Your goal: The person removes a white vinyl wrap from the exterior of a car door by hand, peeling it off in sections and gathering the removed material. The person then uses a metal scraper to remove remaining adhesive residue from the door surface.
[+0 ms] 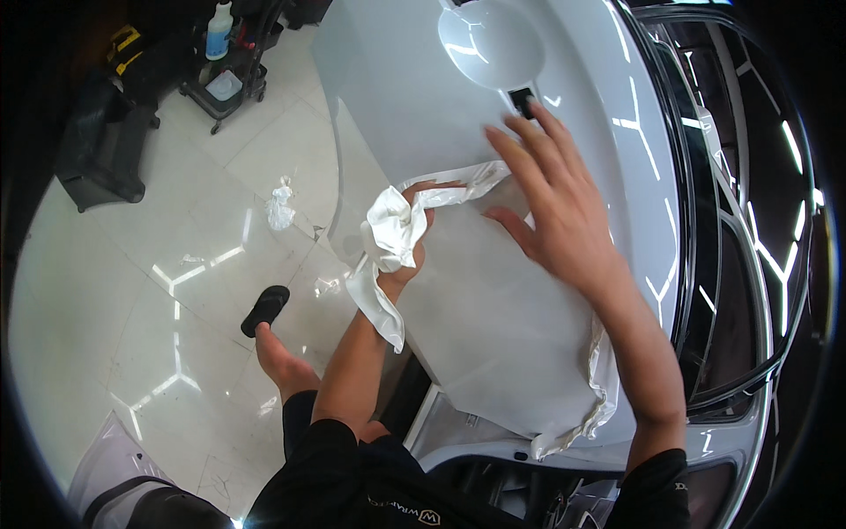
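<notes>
My left hand (415, 261) is partly hidden behind a crumpled bundle of glossy white film (394, 227), which it holds at the left side of a pale grey car door (493, 304). One tail of the film hangs down over my left wrist, and a narrow strip runs from the bundle across the door. Above the panel, to the right of that strip, my right hand (568, 212) is open with its fingers spread and nothing in them. Beyond its fingertips is the round handle recess (493, 44). More wrinkled film (599, 383) lines the door's near right edge.
Car windows with dark trim (727, 291) lie to the right. On the tiled floor (198, 309) at left is a scrap of film (280, 205). A dark cart (231, 93) with a spray bottle (218, 33) stands far left, near a black seat-like piece (104, 145).
</notes>
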Motion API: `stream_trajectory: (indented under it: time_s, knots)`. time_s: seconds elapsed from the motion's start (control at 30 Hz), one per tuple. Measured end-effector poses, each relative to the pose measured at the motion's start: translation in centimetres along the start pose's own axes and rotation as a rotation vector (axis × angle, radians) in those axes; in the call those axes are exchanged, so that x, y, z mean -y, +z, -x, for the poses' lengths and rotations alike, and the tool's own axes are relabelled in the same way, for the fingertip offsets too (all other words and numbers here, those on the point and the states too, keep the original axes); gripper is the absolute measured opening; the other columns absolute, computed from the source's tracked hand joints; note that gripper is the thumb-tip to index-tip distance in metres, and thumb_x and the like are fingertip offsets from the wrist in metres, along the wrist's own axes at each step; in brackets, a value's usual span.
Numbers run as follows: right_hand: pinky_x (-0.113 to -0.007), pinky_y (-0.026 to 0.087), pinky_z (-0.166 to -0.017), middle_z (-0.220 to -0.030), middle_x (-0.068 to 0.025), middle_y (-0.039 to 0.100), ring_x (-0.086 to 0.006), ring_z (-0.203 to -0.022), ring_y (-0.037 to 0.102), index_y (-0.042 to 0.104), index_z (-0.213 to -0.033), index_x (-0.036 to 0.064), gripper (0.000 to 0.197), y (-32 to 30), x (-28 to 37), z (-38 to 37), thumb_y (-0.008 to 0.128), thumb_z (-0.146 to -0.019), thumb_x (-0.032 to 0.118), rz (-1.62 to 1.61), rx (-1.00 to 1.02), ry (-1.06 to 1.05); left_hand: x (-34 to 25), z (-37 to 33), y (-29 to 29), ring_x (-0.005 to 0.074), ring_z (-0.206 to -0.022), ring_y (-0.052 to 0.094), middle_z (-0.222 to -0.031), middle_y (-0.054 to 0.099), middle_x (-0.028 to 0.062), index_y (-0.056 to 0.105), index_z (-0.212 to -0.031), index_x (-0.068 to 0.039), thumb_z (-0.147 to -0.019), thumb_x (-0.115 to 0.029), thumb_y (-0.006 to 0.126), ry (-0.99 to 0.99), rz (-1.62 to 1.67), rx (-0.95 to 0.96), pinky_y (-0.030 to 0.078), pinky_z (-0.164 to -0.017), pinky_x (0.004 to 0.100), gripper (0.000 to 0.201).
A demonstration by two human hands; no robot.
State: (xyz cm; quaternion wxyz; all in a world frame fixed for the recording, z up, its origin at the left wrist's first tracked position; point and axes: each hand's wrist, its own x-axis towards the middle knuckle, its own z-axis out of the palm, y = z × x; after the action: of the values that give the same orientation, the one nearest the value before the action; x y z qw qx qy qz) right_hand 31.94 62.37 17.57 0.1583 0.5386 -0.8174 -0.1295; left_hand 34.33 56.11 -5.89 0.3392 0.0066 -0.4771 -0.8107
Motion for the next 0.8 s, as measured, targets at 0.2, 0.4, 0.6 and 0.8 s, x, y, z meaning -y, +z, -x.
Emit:
stream_trajectory:
  time_s: [0.2, 0.4, 0.6, 0.8]
  knots:
    - [-0.046, 0.043, -0.112, -0.125, -0.0108, 0.068, -0.0289, -0.127, 0.058, 0.068, -0.113, 0.0032, 0.036, 6.8, -2.2, 0.5, 0.071, -0.077, -0.001, -0.225, 0.155, -0.079, 1.4, -0.4, -0.3, 0.0244, -0.106, 0.065, -0.112, 0.07, 0.0104, 0.066, -0.116, -0.001, -0.097, -0.004, 0.051, 0.119, 0.008, 0.117, 0.048, -0.097, 0.0347, 0.025]
    - [-0.044, 0.052, -0.09, -0.097, -0.0144, 0.072, -0.0348, -0.098, 0.067, 0.07, -0.096, -0.0005, 0.015, 7.7, 0.0, 0.2, 0.068, -0.082, 0.003, -0.352, -0.045, 0.046, 0.7, -0.5, -0.2, 0.0228, -0.1, 0.066, -0.112, 0.069, 0.011, 0.065, -0.117, -0.002, -0.099, -0.01, 0.054, 0.254, 0.079, 0.045, 0.051, -0.089, 0.0327, 0.023]
    - [-0.042, 0.047, -0.073, -0.078, -0.0128, 0.063, -0.0334, -0.073, 0.057, 0.065, -0.083, -0.0011, 0.008, 8.7, 1.9, 0.8, 0.07, -0.082, 0.004, -0.322, -0.207, 0.144, 0.5, 1.5, 0.4, 0.0225, -0.104, 0.063, -0.118, 0.067, 0.0109, 0.059, -0.129, -0.003, -0.102, -0.012, 0.051, 0.146, 0.071, -0.026, 0.049, -0.092, 0.0331, 0.03]
    - [-0.041, 0.046, -0.069, -0.07, -0.0134, 0.058, -0.0331, -0.069, 0.055, 0.063, -0.076, -0.0016, 0.008, 9.3, 2.7, 2.1, 0.068, -0.08, 0.002, -0.318, -0.284, 0.143, 0.2, 3.2, 0.6, 0.0225, -0.102, 0.062, -0.117, 0.066, 0.0111, 0.058, -0.13, -0.003, -0.096, -0.007, 0.049, 0.192, 0.015, -0.032, 0.048, -0.091, 0.0319, 0.036]
